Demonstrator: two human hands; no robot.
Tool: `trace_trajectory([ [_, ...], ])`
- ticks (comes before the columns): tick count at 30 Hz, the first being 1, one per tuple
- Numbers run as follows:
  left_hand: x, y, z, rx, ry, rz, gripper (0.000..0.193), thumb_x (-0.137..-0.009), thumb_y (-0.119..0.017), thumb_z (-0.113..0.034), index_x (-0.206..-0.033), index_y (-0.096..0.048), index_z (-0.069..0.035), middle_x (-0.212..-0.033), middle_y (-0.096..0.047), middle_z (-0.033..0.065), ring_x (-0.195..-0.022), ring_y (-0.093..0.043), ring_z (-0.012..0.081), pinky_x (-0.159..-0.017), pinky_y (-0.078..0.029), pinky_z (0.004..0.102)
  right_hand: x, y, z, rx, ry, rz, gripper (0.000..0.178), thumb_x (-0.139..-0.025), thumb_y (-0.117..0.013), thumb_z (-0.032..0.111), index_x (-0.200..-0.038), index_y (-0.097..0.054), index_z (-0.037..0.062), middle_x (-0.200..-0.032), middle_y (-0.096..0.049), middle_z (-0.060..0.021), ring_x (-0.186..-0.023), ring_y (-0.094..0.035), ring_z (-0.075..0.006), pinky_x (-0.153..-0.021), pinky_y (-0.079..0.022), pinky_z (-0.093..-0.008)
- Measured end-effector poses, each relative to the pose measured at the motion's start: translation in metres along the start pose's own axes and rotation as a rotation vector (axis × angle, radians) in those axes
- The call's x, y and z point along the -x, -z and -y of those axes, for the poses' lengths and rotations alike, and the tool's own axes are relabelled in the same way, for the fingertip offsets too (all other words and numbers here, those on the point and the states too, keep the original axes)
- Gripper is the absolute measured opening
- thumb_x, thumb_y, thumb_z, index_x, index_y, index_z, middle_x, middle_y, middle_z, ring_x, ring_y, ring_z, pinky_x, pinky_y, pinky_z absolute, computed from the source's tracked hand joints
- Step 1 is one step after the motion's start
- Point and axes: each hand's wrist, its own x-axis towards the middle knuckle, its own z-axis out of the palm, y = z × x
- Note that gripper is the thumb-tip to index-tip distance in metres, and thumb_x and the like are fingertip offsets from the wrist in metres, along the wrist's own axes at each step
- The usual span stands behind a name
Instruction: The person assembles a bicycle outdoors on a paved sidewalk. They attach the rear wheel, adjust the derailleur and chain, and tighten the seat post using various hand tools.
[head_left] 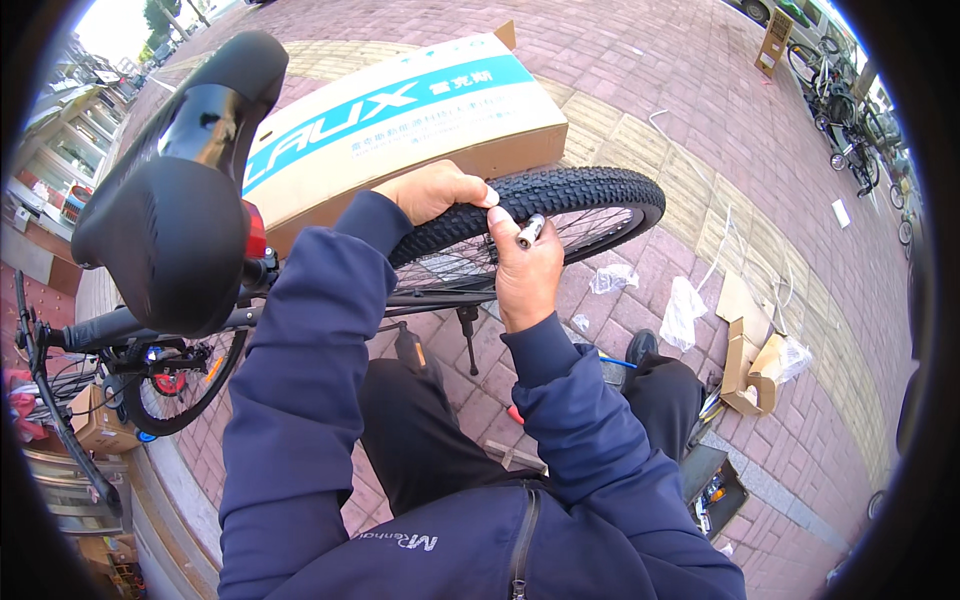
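Note:
A bicycle's knobbly black tyre [590, 186] lies across the middle of the view, its spoked wheel seen at a slant. My left hand [438, 192] is closed over the tyre's near left part, thumb resting on the tread. Close beside it, my right hand [528, 272] grips a short silver metal cylinder [532, 231] against the inner side of the wheel. The right thumb tip touches the tyre near my left thumb. What the cylinder's far end meets is hidden by my fingers and the tyre. The black bicycle saddle [165, 215] is at left, with a red reflector [253, 230] behind it.
Behind the wheel lies a large cardboard box [420, 110]. Plastic bags [683, 312] and a small opened carton [745, 370] litter the brick paving at right. A dark toolbox [718, 490] sits near my knee, and a kickstand [468, 335] stands below the wheel.

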Motion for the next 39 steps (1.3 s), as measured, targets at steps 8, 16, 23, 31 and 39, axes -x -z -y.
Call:
trace_trajectory([
  [8, 0.000, -0.002, -0.005, -0.093, 0.135, -0.025, 0.035, -0.091, -0.066, -0.028, -0.091, -0.075, 0.006, -0.080, -0.074, 0.0092, -0.076, -0.061, 0.0132, -0.076, -0.048, 0.0309, 0.000, -0.008, 0.000, 0.010, -0.063, -0.047, 0.030, -0.091, -0.076, 0.010, -0.112, -0.060, -0.0018, -0.103, -0.067, -0.0053, -0.090, -0.061, -0.0125, -0.082, -0.051, -0.0288],
  [16, -0.002, -0.002, 0.007, 0.032, 0.041, -0.050, 0.034, -0.092, -0.064, -0.026, -0.092, -0.075, 0.006, -0.085, -0.076, 0.0103, -0.080, -0.065, 0.0141, -0.078, -0.049, 0.0294, 0.002, -0.010, -0.004, -0.034, -0.018, -0.063, 0.027, -0.090, -0.076, 0.012, -0.107, -0.061, -0.0029, -0.096, -0.068, -0.0061, -0.084, -0.060, -0.0119, -0.077, -0.050, -0.0293],
  [23, 0.005, -0.007, -0.001, -0.155, -0.035, -0.148, 0.040, -0.089, -0.070, -0.034, -0.095, -0.078, 0.004, -0.087, -0.077, 0.0104, -0.080, -0.066, 0.0157, -0.079, -0.051, 0.0328, 0.001, 0.039, 0.011, 0.491, 0.060, 0.156, 0.036, -0.090, -0.080, 0.024, -0.106, -0.069, -0.0063, -0.093, -0.072, -0.0109, -0.085, -0.064, -0.0132, -0.078, -0.052, -0.0313],
  [31, 0.054, -0.027, 0.005, -0.622, -0.152, -0.669, 0.042, -0.086, -0.074, -0.047, -0.095, -0.080, -0.007, -0.085, -0.073, 0.0109, -0.082, -0.071, 0.0265, -0.075, -0.054, 0.0371, -0.010, 0.072, 0.056, 0.847, 0.479, 0.118, 0.024, -0.088, -0.080, 0.022, -0.097, -0.071, 0.0013, -0.088, -0.070, -0.0144, -0.080, -0.067, -0.0305, -0.073, -0.053, -0.0371],
  [39, 0.056, -0.029, -0.010, -0.578, -0.062, -0.473, 0.058, -0.090, -0.065, -0.063, -0.103, -0.080, -0.008, -0.098, -0.077, 0.0128, -0.092, -0.071, 0.0323, -0.082, -0.055, 0.0422, -0.081, 0.025, 0.111, 1.132, 0.286, 0.488, 0.035, -0.087, -0.078, 0.031, -0.102, -0.076, -0.0013, -0.095, -0.074, -0.0211, -0.089, -0.072, -0.0361, -0.080, -0.056, -0.0415],
])
